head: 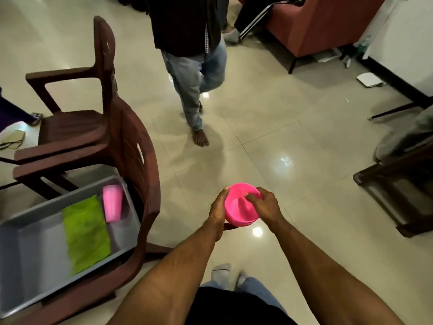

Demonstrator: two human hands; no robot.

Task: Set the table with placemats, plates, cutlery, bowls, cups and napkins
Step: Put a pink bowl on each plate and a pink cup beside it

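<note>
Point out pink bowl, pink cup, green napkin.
pink bowl [236, 208], head view, inner wall.
pink cup [112, 204], head view, side wall, lying in the tray.
green napkin [85, 233], head view, cloth's middle.

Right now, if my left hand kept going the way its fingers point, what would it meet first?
Probably nothing close: past the pink bowl the left hand grips, only bare floor shows ahead; depth is unclear.

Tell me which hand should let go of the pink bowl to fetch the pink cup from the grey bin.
Probably the left hand. The grey bin with the pink cup lies on that side. The right hand, fingers hooked over the rim, could keep the pink bowl.
</note>
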